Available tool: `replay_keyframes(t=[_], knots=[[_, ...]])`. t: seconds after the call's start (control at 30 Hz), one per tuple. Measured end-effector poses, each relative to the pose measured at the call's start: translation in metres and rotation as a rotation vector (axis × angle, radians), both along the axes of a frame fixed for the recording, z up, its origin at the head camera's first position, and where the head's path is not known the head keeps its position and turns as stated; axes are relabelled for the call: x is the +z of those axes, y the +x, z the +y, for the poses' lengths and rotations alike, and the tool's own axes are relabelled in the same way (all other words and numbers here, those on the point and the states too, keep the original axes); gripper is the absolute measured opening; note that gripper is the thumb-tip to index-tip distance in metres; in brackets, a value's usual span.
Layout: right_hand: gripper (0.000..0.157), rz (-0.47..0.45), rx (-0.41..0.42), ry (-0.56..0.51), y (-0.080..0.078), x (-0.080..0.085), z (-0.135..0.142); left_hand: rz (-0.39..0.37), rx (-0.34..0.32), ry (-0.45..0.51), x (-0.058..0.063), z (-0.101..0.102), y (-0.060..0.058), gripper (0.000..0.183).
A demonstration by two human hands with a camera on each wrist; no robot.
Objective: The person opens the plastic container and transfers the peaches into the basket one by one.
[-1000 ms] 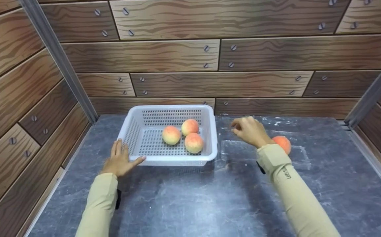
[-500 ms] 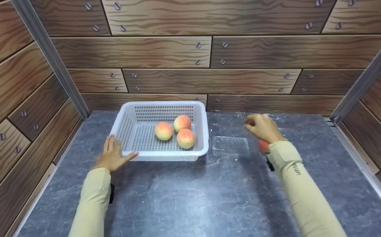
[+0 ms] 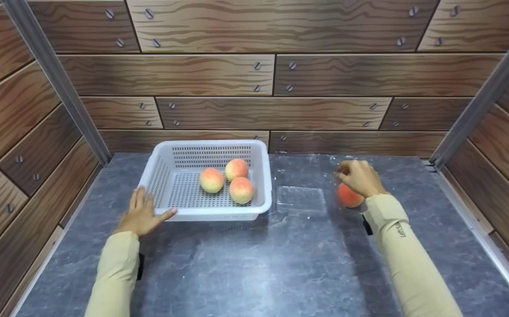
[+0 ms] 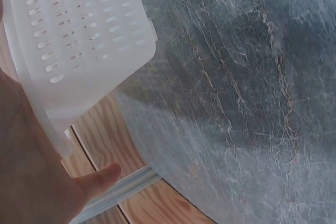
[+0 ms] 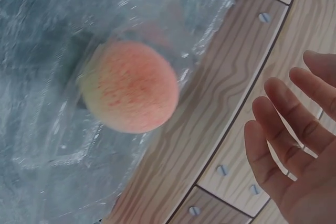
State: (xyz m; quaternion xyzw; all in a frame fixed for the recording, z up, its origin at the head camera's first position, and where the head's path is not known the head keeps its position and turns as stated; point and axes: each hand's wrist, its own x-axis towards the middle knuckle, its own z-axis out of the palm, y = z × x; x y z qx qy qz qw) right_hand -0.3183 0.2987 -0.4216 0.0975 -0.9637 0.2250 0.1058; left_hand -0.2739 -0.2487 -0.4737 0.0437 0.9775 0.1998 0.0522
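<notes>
A white plastic basket (image 3: 212,212) with slotted walls stands on the left part of the table and holds three peaches (image 3: 212,180). My left hand (image 3: 139,215) rests on its near left corner, fingers along the outside and thumb stretched along the front rim; the left wrist view shows the basket (image 4: 79,35) beside the palm. Right of the basket, a single peach (image 3: 349,199) lies on the table. Over it is my right hand (image 3: 362,178), fingers loosely bent and holding nothing. In the right wrist view this hand (image 5: 296,135) is apart from the peach (image 5: 131,87).
The dark marbled table (image 3: 228,268) bears strips of clear tape (image 3: 300,198) between the basket and the lone peach. Wood-patterned panels (image 3: 219,75) close off the back and both sides, with metal posts (image 3: 479,105) at the corners.
My right hand has moved right, away from the basket, to over the lone peach. My left hand stays at the basket's corner. The head view has shifted a little.
</notes>
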Motion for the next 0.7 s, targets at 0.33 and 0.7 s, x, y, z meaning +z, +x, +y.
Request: replay_keyframes(t=[0.33, 0.7], knots=[[0.022, -0.039, -0.036, 0.008, 0.002, -0.011, 0.009, -0.014, -0.002, 0.015, 0.003, -0.001, 0.006, 0.106], [0.027, -0.036, -0.051, 0.021, 0.001, -0.012, 0.022, -0.002, -0.003, 0.028, 0.000, -0.002, 0.003, 0.107]])
